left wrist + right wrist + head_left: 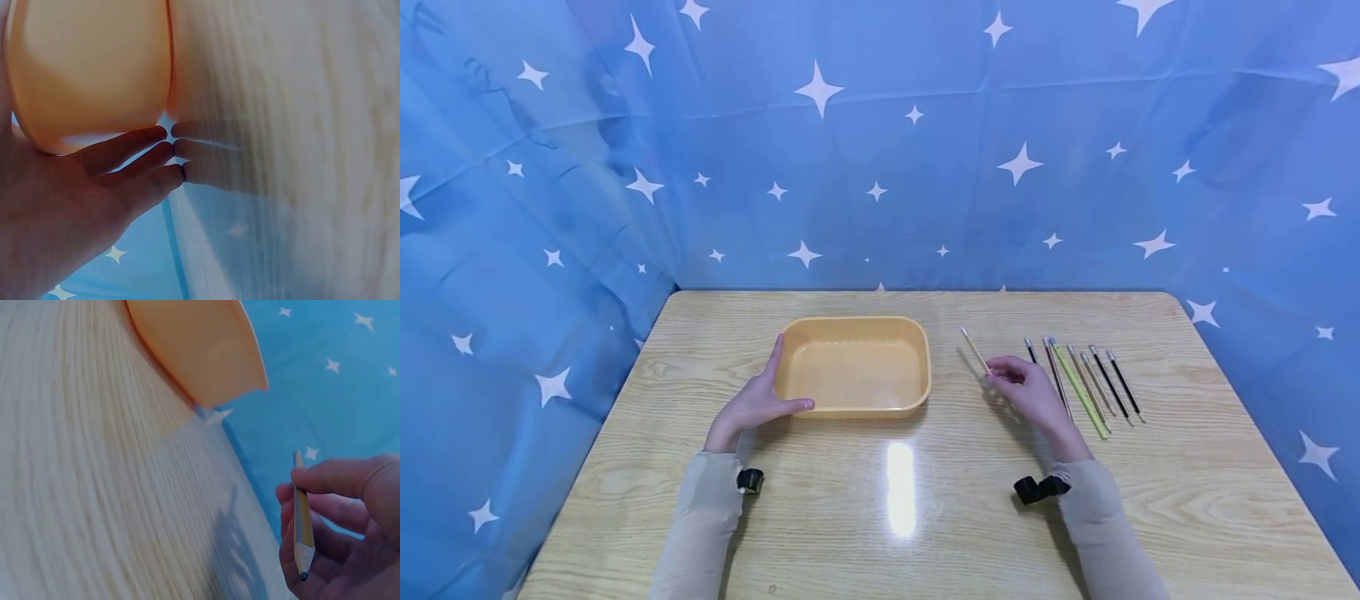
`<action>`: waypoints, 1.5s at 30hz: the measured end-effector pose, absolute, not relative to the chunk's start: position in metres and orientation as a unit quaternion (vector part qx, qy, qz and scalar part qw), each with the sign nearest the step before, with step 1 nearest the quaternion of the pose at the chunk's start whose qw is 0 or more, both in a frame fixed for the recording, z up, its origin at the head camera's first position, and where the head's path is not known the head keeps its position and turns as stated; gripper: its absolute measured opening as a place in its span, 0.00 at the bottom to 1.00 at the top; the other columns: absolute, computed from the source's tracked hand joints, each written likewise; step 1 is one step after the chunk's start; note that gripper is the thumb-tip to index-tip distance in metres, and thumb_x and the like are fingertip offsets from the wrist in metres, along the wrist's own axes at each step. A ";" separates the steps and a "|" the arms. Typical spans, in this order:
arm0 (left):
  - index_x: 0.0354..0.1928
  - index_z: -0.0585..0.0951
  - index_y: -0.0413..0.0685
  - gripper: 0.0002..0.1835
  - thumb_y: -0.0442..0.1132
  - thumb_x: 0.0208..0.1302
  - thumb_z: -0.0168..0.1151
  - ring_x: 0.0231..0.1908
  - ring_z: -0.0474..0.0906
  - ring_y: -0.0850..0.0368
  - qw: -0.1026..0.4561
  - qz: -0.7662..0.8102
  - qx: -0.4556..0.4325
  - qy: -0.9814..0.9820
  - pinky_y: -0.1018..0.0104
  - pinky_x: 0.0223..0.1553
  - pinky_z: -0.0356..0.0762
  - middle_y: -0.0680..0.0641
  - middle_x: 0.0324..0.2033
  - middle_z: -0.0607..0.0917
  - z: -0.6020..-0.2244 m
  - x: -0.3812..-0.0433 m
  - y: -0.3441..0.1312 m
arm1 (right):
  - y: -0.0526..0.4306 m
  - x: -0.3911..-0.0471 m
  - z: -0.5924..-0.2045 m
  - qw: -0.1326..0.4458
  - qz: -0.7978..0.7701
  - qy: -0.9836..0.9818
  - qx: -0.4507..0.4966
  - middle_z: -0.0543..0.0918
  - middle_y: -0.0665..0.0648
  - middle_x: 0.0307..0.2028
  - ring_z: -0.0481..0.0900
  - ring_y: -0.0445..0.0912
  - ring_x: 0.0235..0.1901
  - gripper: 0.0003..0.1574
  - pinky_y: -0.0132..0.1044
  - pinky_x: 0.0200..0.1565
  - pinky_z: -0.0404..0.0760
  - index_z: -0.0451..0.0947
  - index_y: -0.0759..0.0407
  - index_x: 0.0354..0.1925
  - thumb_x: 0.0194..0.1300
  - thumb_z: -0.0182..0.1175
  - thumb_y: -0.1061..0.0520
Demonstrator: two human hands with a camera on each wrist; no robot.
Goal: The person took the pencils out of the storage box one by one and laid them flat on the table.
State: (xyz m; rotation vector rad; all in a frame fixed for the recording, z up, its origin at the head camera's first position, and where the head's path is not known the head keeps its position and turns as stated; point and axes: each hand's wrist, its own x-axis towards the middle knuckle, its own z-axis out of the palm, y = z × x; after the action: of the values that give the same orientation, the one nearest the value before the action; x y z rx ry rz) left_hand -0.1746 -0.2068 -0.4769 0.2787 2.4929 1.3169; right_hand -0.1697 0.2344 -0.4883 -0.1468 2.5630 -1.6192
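Observation:
A pale orange rectangular tray (850,367) sits left of the middle of the table. Against its left end rests my left hand (758,402), the thumb laid along the front side and the other fingers straight along the outer wall (94,125). My right hand (1032,393) pinches a natural-wood pencil (975,350) between thumb and fingers, raised above the table to the right of the tray. The right wrist view shows this pencil's (302,528) sharpened dark tip towards the camera, its shaft slanting past the thumb. Nothing else is in that hand.
Several pencils lie roughly side by side right of my right hand, among them a light green pencil (1080,392) and a black pencil (1125,386). One dark pencil (1031,350) is partly hidden behind the hand. A blue star-patterned curtain (880,150) hangs behind the wooden table (820,517).

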 end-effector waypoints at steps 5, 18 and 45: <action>0.75 0.28 0.54 0.67 0.50 0.52 0.74 0.67 0.56 0.35 0.153 0.470 0.098 0.864 0.39 0.65 0.53 0.33 0.73 0.49 -0.480 -0.176 -0.207 | 0.246 -0.166 -0.490 0.050 -0.522 0.851 -0.027 0.79 0.67 0.45 0.76 0.55 0.42 0.21 0.34 0.33 0.77 0.74 0.69 0.57 0.70 0.58 0.60; 0.74 0.30 0.39 0.64 0.40 0.54 0.73 0.64 0.60 0.29 0.156 0.483 0.105 0.855 0.36 0.62 0.56 0.25 0.69 0.52 -0.445 -0.162 -0.194 | 0.266 -0.158 -0.491 0.018 -0.504 0.863 -0.014 0.79 0.69 0.45 0.77 0.54 0.42 0.22 0.31 0.33 0.76 0.73 0.72 0.56 0.68 0.60 0.61; 0.75 0.29 0.54 0.67 0.51 0.52 0.74 0.66 0.59 0.35 0.144 0.468 0.102 0.866 0.40 0.64 0.55 0.31 0.72 0.51 -0.480 -0.175 -0.208 | 0.280 -0.163 -0.502 -0.052 -0.393 0.918 -0.013 0.82 0.64 0.38 0.77 0.51 0.36 0.17 0.33 0.32 0.74 0.78 0.70 0.51 0.67 0.59 0.62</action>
State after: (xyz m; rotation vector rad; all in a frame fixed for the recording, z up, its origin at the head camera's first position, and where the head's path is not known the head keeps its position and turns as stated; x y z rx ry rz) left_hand -0.1750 -0.2079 -0.4801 0.2955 2.4966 1.3481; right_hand -0.1631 0.2798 -0.5020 -0.0421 2.9834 -1.2762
